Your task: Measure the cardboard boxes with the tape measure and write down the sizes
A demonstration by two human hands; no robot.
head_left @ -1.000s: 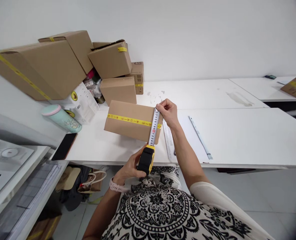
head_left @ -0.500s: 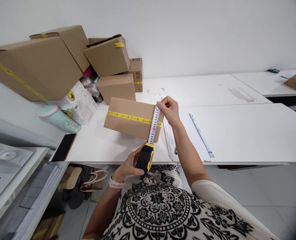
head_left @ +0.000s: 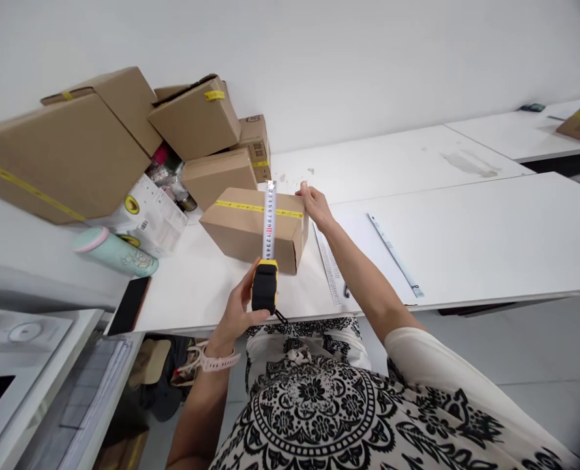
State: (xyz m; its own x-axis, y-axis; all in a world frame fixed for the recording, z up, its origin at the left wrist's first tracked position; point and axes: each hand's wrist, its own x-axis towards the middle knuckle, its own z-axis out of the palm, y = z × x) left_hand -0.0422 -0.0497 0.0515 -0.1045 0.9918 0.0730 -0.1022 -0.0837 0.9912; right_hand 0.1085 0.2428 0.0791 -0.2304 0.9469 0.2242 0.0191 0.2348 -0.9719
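At the bench [head_left: 490, 241] in front of me, the left hand [head_left: 241, 303] has its grip wrapped round the tape measure [head_left: 265, 287], whose blade [head_left: 269, 222] sticks out, numbers showing, over the box [head_left: 241, 238] and past its far edge. Whether the blade touches the cardboard, I can't tell. The right hand [head_left: 316, 207] is at the box's far right corner; I can't make out whether its grip is closed. A sheet [head_left: 363, 235] and a pale strip [head_left: 394, 254] lie to the right.
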